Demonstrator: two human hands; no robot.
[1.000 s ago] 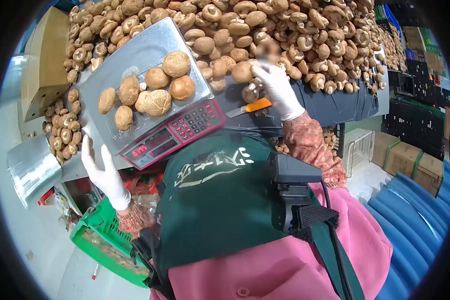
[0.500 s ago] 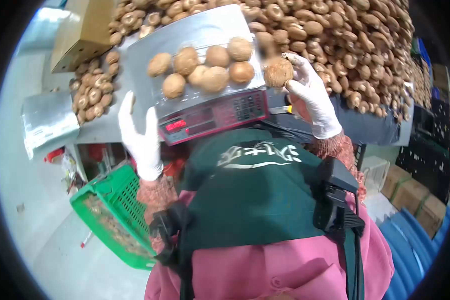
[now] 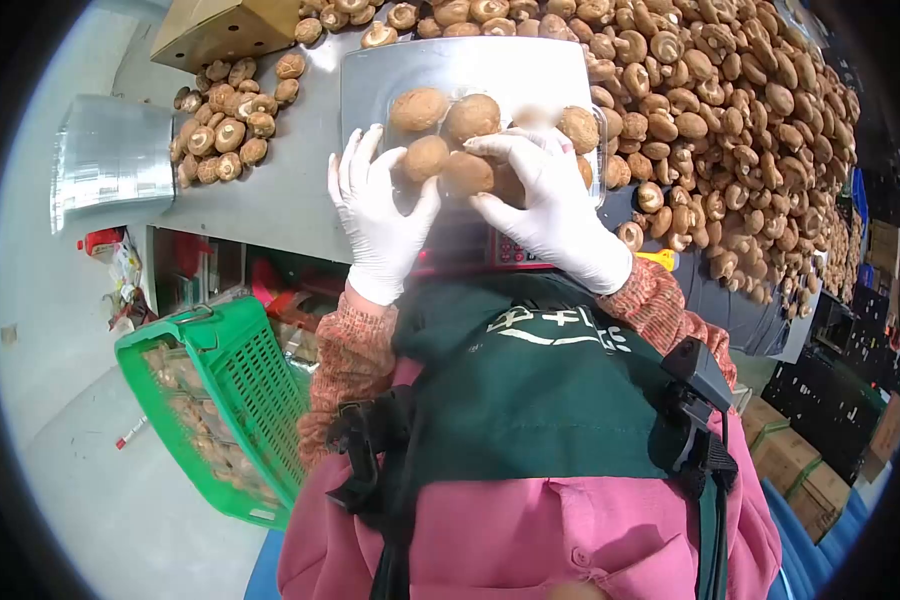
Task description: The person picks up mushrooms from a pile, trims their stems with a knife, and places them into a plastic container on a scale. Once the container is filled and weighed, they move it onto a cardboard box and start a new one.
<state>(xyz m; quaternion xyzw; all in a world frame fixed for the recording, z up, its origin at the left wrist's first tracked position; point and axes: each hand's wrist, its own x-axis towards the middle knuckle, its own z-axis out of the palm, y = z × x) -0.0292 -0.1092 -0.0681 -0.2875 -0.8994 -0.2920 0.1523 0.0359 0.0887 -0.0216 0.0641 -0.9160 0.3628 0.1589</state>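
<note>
My left hand (image 3: 382,222), in a white glove, has thumb and index finger around a brown mushroom (image 3: 425,158); its other fingers are spread. My right hand (image 3: 558,205), also gloved, pinches another mushroom (image 3: 467,174) between thumb and fingers, close beside the first. Both are above a clear plastic tray (image 3: 601,150) on the metal plate of a scale (image 3: 460,62). More mushrooms sit in the tray, among them a large one (image 3: 472,117) and one at the right (image 3: 578,129). My right hand partly hides others. The scale's red front is mostly covered by my hands and apron.
A large mushroom heap (image 3: 710,130) spreads on the right. A smaller pile (image 3: 225,125) lies at left beside a roll of clear film (image 3: 110,160) and a cardboard box (image 3: 225,30). Below stands a green crate (image 3: 260,395) holding packed trays. A yellow-handled object (image 3: 660,260) lies right.
My right hand has moved left from the tray's right side over the mushrooms. My left hand has come in from the left to a mushroom. The whole view has shifted.
</note>
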